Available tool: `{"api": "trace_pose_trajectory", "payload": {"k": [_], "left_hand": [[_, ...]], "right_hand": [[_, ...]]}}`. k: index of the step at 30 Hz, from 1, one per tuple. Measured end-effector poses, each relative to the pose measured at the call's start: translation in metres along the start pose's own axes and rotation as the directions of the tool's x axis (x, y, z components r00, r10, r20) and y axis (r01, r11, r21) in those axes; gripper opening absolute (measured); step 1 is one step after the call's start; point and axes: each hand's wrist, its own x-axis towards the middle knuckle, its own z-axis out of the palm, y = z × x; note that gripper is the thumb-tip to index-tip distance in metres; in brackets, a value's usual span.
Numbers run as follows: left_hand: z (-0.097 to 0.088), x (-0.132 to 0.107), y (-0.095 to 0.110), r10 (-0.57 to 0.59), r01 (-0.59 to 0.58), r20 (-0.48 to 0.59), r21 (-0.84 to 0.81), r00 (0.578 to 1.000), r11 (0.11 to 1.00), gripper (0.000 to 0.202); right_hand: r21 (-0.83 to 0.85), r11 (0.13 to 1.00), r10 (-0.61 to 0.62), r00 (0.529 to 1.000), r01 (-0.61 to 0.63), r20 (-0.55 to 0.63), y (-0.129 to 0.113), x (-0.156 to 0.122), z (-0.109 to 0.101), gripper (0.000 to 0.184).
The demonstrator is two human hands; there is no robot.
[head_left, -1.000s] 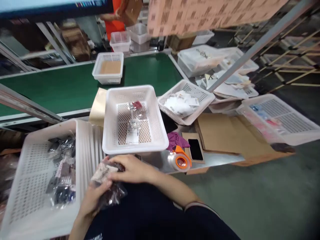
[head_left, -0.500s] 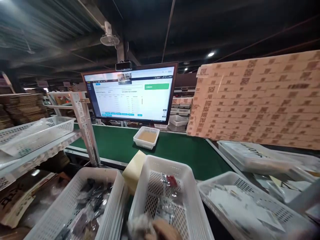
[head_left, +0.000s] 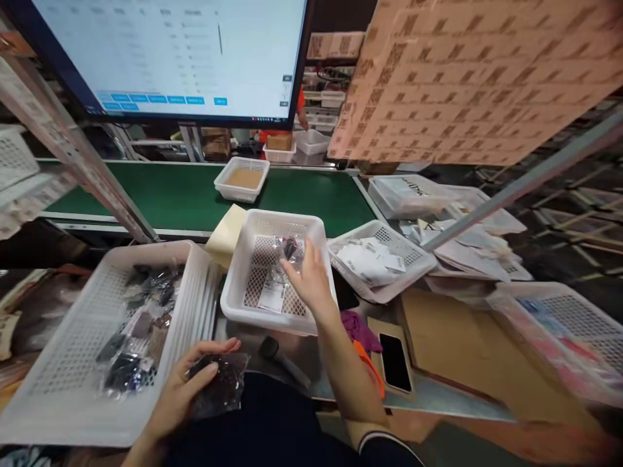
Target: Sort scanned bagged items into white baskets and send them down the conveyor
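Observation:
My left hand [head_left: 187,383] is closed around a clear plastic packet [head_left: 224,386] with something dark inside, held low in front of my body. Over the middle white basket [head_left: 232,310], my right hand [head_left: 311,275] has thumb and fingers apart. Just by its fingertips, a clear packet with a dark item [head_left: 288,248] lies on the basket's mesh floor; whether they touch it I cannot tell. Below that packet is a white printed label [head_left: 271,295]. A larger white basket [head_left: 48,395] on the left holds several clear packets with dark and grey contents.
Behind the basket runs a green conveyor belt [head_left: 175,194] carrying a small white basket [head_left: 243,194]. A monitor [head_left: 195,58] hangs above. Rightward are a basket of white papers [head_left: 413,256], a phone [head_left: 395,362], a cardboard sheet [head_left: 452,337] and a slanted metal post [head_left: 525,178]. A handheld scanner [head_left: 287,363] lies in front.
My view has tilted down, bringing both hands and forearms into sight. Earlier, only a blurred hand showed at the basket's near edge. The packet and label have shifted within the basket.

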Motion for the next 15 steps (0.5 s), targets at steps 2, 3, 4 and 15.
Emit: {"api": "trace_pose_trajectory", "payload": {"k": [2, 3, 4, 15], "left_hand": [[0.003, -0.004, 0.001, 0.052, -0.054, -0.051, -0.029, 0.997, 0.998, 0.034], [0.005, -0.006, 0.0, 0.086, -0.091, -0.089, -0.056, 0.992, 0.994, 0.032], [0.007, -0.007, -0.001, 0.126, -0.136, -0.12, -0.074, 0.985, 0.988, 0.029], [-0.079, 0.033, 0.093, 0.537, -0.434, -0.01, 0.577, 0.844, 0.692, 0.073]], "right_hand": [[0.223, 0.975, -0.062, 0.942, -0.014, 0.331, -0.004, -0.034, 0.012, 0.082], [0.344, 0.938, -0.145, 0.848, -0.046, 0.51, -0.01, -0.056, 0.018, 0.082], [0.438, 0.894, -0.239, 0.73, -0.092, 0.64, -0.019, -0.078, 0.024, 0.08], [0.121, 0.993, -0.032, 0.96, -0.002, 0.277, 0.009, -0.047, -0.008, 0.068]]}}
